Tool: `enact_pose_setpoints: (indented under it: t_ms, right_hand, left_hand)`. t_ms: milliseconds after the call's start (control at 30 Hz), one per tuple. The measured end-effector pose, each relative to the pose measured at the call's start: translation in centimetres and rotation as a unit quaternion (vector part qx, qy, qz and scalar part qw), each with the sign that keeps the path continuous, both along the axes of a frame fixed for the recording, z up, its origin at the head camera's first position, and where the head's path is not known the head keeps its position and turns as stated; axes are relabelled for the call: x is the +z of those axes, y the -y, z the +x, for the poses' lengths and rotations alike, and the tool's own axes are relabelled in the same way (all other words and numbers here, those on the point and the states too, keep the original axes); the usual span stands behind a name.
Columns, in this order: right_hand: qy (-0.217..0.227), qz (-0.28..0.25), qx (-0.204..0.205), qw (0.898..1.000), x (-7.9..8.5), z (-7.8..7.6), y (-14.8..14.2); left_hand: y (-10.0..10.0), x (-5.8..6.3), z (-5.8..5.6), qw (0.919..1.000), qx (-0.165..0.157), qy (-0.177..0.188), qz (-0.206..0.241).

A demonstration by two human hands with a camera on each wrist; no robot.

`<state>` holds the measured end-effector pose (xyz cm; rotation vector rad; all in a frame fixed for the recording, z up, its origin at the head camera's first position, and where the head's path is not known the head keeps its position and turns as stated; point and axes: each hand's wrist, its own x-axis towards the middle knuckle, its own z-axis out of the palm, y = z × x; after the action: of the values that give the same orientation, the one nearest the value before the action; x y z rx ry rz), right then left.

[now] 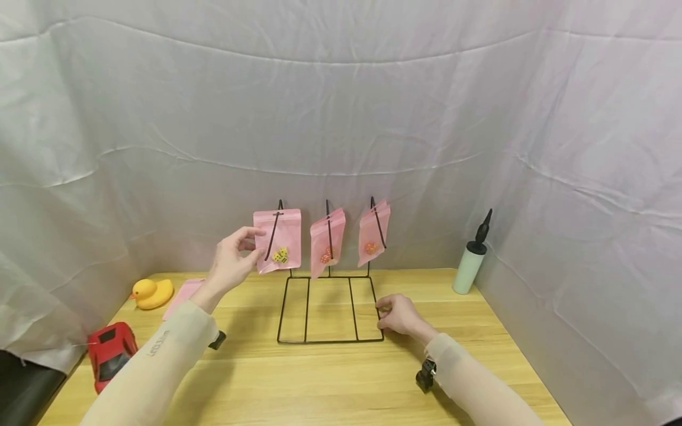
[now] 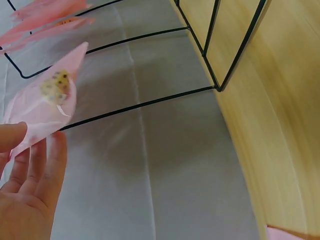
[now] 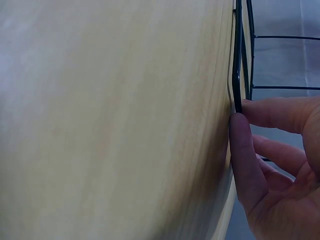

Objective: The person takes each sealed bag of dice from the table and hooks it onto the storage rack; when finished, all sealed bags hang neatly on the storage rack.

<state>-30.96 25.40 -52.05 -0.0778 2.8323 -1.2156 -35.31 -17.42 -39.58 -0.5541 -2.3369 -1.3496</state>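
Observation:
A black wire rack (image 1: 331,341) stands on the table with three hooks, each carrying a pink zip bag. The left bag (image 1: 290,228) holds yellow dice (image 1: 280,255); the middle bag (image 1: 319,236) and right bag (image 1: 367,228) hold orange-red dice. My left hand (image 1: 234,260) holds the left bag by its left edge, and in the left wrist view the thumb (image 2: 12,136) lies over the bag, with the fingers (image 2: 56,155) on its other side. My right hand (image 1: 401,315) pinches the right side of the rack's base between thumb and finger, as the right wrist view shows.
A yellow rubber duck (image 1: 152,294), a red toy car (image 1: 112,350) and a flat pink bag (image 1: 183,293) lie on the left. At the back right a pale green hand pump (image 1: 469,269) with a black nozzle stands near the grey curtain (image 1: 586,207).

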Motion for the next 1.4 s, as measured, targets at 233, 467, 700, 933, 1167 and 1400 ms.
enact_pose_setpoints:
  t_ms: [233,467,700,933,1167,1400]
  right_hand:
    - [0.005,-0.011,0.002,1.0,0.0,0.0,0.0]
    - [0.008,-0.022,-0.001,1.0,0.1,0.1,-0.1]
    - [0.006,-0.015,0.002,1.0,0.1,0.1,-0.4]
    - [-0.003,-0.01,0.011,1.0,0.1,-0.1,-0.2]
    - [-0.006,-0.007,0.011,1.0,0.1,-0.1,-0.1]
    - [-0.003,-0.008,0.01,1.0,0.1,0.0,-0.3]
  left_hand:
    - [1.4,0.4,1.0,0.9992,0.011,-0.037,-0.011]
    - [4.3,0.0,1.6,0.9979,0.053,-0.023,-0.03]
    - [7.5,-2.0,1.7,0.9827,0.115,0.126,-0.073]
    - [11.7,-6.0,0.7,0.9455,0.134,0.266,-0.131]
    - [14.7,-11.5,-2.4,0.9312,0.136,0.261,-0.215]
    - [12.7,-10.0,-0.6,0.9107,0.149,0.305,-0.235]
